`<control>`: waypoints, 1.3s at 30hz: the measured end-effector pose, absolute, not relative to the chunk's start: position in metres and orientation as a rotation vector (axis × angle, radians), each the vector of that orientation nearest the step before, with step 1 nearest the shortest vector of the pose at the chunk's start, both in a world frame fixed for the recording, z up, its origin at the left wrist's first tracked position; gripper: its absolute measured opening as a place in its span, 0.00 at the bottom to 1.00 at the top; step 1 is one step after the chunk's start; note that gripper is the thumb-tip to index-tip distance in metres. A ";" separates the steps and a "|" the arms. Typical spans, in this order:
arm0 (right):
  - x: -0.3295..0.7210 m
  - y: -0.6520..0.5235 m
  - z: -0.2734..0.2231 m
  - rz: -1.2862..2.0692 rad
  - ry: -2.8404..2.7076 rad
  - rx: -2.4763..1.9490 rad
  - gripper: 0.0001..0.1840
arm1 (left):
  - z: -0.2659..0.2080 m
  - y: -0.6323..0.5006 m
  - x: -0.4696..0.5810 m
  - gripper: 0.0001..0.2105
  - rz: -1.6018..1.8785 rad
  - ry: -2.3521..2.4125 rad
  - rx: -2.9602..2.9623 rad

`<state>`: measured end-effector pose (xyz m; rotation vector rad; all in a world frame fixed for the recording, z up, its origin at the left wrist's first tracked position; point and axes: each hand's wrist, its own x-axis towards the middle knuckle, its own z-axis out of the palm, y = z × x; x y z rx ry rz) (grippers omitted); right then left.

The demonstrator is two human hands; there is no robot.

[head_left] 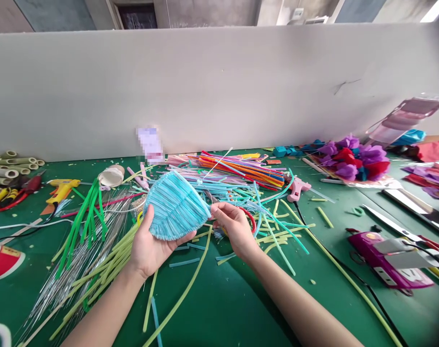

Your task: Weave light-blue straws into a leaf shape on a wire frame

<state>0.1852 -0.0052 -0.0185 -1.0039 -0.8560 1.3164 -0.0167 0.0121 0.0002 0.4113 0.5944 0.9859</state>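
Note:
A light-blue fan-shaped piece made of fuzzy pipe cleaners (178, 205) is raised above the table, its narrow corner pointing right. My left hand (150, 246) holds it from below, with the thumb on the front and the fingers behind. At the narrow corner, my right hand (235, 226) has thumb and forefinger pinched together; any thin wire between them is too small to make out. Behind the right hand a red loop-shaped handle (253, 221) partly shows. Loose blue pipe cleaners (237, 193) lie beyond both hands.
Pale-green stems (114, 260) and silvery wires (74, 250) spread across the left of the green table (219, 308). A yellow glue gun (62, 190) lies left, a pink one (297, 188) right. Scissors (392, 224) and a purple power strip (389, 260) are at right. A pale partition (219, 91) stands behind.

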 end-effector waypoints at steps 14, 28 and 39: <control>0.183 -0.005 -0.020 1.157 -0.950 -1.112 0.18 | -0.003 0.013 -0.014 0.26 1.035 0.592 0.448; 0.207 -0.006 -0.033 -0.023 -1.845 -1.535 0.06 | -0.022 0.003 -0.006 0.26 0.980 0.654 0.651; 0.207 -0.007 -0.036 -0.239 -2.126 -1.642 0.05 | -0.028 0.002 -0.006 0.26 0.940 0.695 0.746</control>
